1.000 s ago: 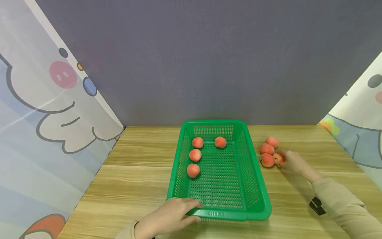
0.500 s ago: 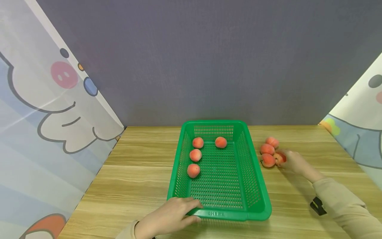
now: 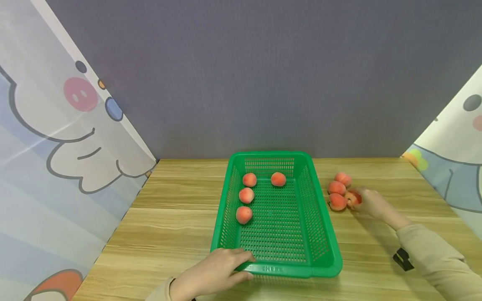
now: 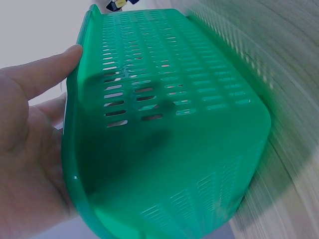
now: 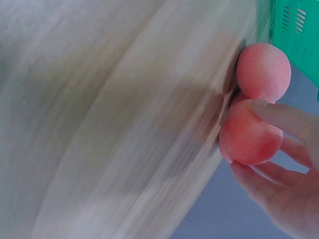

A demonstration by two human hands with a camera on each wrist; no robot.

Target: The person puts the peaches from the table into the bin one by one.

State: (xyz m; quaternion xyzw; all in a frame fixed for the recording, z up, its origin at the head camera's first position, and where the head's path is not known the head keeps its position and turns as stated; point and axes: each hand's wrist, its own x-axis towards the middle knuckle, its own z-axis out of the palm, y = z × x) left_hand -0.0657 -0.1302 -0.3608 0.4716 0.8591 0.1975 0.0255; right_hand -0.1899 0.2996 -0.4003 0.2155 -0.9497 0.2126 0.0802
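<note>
Wooden table (image 3: 177,225), right edge: my right hand (image 3: 370,202) pinching peach (image 3: 353,199), green basket (image 3: 276,271) lies leftward (left hand (image 3: 211,274) gripping its near rim).

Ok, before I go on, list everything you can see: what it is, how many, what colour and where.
Basket: one, green, perforated plastic, middle of the table.
Peaches in the basket: four, pink-orange, three down its left side, one near the far wall.
Peaches on the table: four, pink-orange, clustered right of the basket; one is in the right hand's fingers.
Table: one, light wood grain.
Backdrop: grey-purple, behind the table.
Cartoon curtains: two, pale with animal prints, left and right sides.
Left hand: one, grips the basket's near rim.
Right hand: one, beige sleeve, holds a peach from the cluster.
</note>
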